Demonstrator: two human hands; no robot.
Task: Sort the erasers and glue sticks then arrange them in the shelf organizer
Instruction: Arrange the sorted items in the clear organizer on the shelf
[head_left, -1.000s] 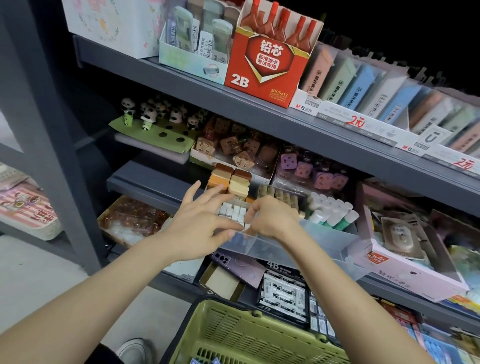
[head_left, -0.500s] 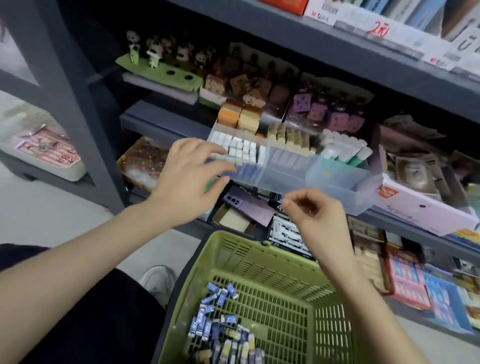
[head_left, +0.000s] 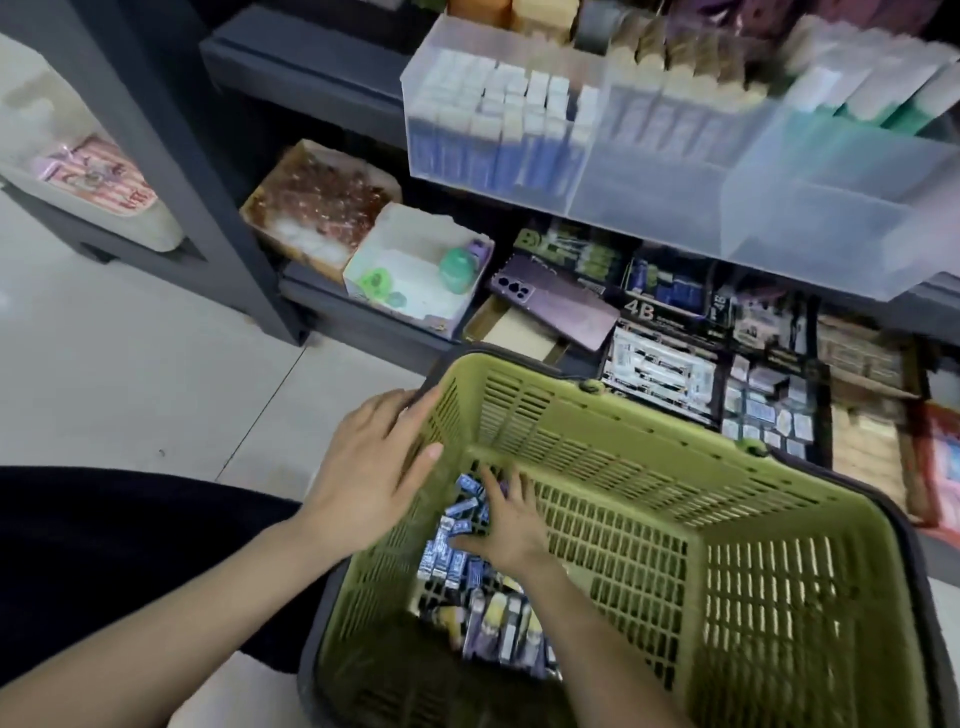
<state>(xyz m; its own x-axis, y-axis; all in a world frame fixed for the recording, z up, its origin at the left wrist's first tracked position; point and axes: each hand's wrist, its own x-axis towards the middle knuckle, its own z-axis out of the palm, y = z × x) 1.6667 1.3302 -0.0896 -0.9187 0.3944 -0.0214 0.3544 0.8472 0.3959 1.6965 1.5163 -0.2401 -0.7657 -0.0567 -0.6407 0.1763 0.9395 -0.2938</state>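
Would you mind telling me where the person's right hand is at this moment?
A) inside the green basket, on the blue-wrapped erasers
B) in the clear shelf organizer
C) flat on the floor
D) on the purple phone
A: the right hand is down inside the green basket, on the pile of blue-wrapped erasers, while the left hand rests against the basket's side.
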